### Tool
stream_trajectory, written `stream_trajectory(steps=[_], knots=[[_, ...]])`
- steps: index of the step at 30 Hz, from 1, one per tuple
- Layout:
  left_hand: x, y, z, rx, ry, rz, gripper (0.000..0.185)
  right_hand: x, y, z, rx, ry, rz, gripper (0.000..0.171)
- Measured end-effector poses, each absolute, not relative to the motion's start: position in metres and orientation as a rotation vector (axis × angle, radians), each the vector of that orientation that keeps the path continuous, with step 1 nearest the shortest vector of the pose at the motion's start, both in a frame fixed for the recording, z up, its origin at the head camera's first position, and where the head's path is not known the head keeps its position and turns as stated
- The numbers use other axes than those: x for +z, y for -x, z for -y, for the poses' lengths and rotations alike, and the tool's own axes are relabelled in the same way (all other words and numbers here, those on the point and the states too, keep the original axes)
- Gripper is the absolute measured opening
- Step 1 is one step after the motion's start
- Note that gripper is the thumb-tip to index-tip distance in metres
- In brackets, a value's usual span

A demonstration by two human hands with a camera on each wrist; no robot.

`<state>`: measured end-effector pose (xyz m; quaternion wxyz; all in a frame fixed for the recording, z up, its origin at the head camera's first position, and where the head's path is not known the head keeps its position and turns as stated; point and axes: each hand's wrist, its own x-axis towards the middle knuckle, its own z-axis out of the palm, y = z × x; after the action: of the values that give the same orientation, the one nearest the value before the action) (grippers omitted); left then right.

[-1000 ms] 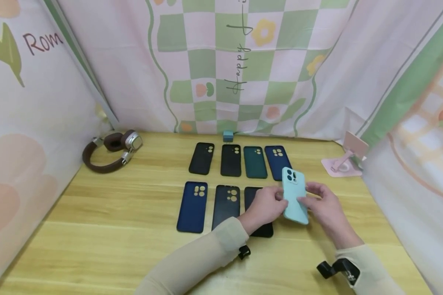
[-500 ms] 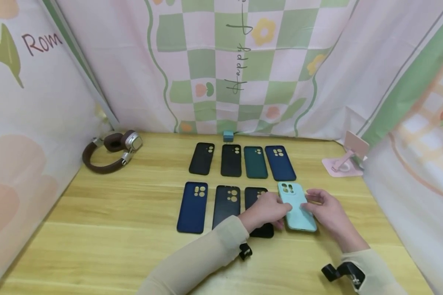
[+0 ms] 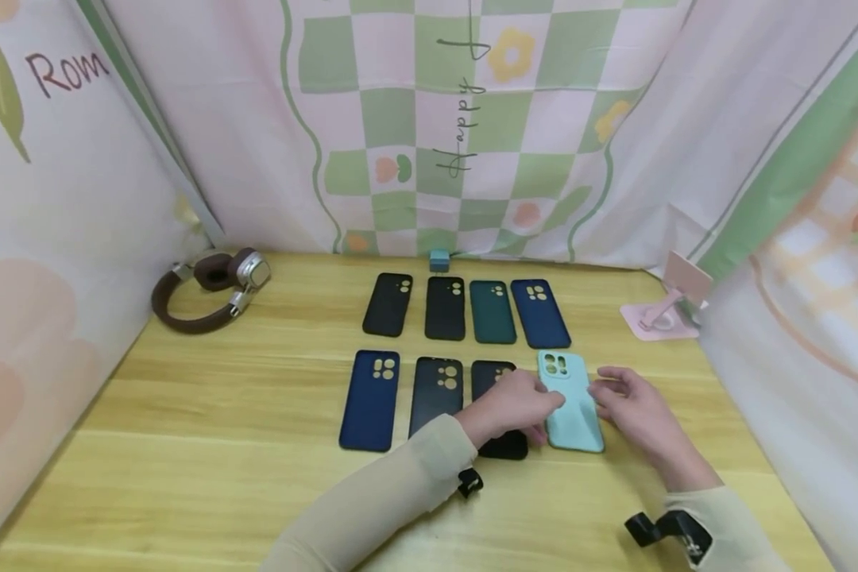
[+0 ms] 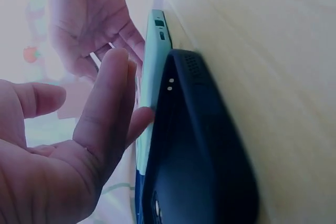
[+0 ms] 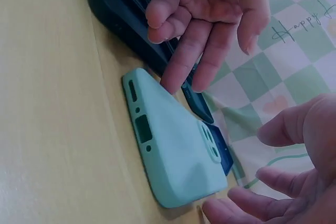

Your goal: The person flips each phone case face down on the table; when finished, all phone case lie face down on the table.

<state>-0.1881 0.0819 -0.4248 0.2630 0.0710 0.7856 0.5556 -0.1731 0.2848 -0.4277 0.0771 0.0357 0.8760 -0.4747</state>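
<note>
A mint-green phone case [image 3: 572, 405] lies flat on the wooden table [image 3: 222, 413], back up, at the right end of the front row of cases. My left hand [image 3: 516, 405] is over the black case [image 3: 488, 377] beside it. Its straight fingers [image 5: 181, 61] touch the mint case's [image 5: 173, 156] left edge. My right hand [image 3: 628, 400] is at the case's right side with its fingers relaxed, their tips [image 5: 220, 211] close to the far corner. In the left wrist view the mint case [image 4: 152, 77] shows edge-on behind the black case [image 4: 199, 156]. Neither hand grips anything.
The front row also has a navy case [image 3: 370, 400] and a black case [image 3: 436, 393]. Several dark cases [image 3: 445, 308] form the back row. Brown headphones [image 3: 210, 290] lie far left. A pink phone stand [image 3: 663, 308] is far right and a small blue box [image 3: 439, 260] at the back. Fabric walls enclose the table.
The mint case, held tilted above the table in both hands a second ago, now lies flat on it. Both hands have loosened their hold and stay at its edges.
</note>
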Motion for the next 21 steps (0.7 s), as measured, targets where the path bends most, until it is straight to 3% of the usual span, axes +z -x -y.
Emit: stream_trajectory(steps=[4,21], knots=[[-0.425,0.189,-0.076,1.434,-0.26,-2.179,0.043,-0.424,0.173,-0.284,-1.417,-0.063,-2.678,0.056],[-0.417,0.189,-0.003,1.281,-0.259,-2.413,0.035,-0.419,0.177,-0.225,-1.526,0.122,-2.438,0.048]])
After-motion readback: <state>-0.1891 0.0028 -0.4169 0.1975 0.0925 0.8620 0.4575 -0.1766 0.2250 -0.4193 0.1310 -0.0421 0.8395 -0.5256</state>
